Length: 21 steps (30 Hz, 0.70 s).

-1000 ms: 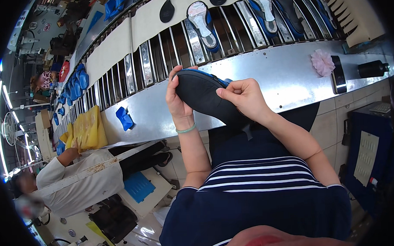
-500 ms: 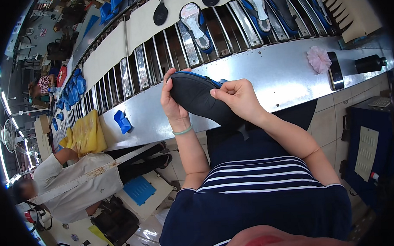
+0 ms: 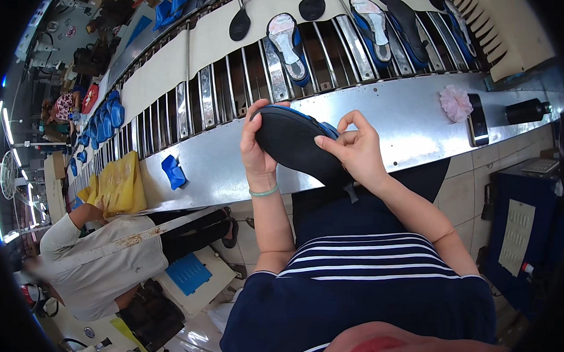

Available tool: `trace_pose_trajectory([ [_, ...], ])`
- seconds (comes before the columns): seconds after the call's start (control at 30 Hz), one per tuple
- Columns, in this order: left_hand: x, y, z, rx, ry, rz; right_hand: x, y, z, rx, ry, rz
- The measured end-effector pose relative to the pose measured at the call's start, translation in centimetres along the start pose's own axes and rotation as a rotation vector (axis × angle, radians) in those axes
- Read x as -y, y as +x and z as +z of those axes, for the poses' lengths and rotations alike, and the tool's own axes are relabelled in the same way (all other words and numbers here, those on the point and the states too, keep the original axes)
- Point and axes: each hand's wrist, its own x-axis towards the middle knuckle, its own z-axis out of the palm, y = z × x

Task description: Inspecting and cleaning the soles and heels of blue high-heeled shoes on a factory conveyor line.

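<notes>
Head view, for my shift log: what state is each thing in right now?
Left hand: gripping the shoe at its toe end.
Right hand: pinching the shoe's edge with thumb and forefinger.
Shoe: held up sole-side toward the camera, off the metal bench.
Metal bench: bears a pink flower and a black bottle lying on its side.
Blue piece: lying on the bench, untouched.

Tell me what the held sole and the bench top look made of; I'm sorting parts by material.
Sole: looks like matte dark rubber or foam, with a blue edge and no shine; which of the two is unclear. Left hand and right hand grip it. Bench top: bare sheet metal, probably steel, brushed grey with soft reflections.
</notes>
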Motion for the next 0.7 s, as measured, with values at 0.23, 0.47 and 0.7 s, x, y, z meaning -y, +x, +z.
trace_pose_trajectory([
  [0.23, 0.0, -0.5, 2.7, -0.037, 0.122, 0.036, 0.9, 0.0, -1.4, 0.113, 0.084, 0.123],
  [0.47, 0.1, -1.2, 3.8, -0.238, 0.402, 0.125, 0.0, 0.3, -2.3, 0.131, 0.301, 0.192],
  [0.7, -1.1, -2.8, 6.8, -0.234, 0.856, 0.114, -0.7, -0.5, -1.9, 0.19, 0.335, 0.17],
])
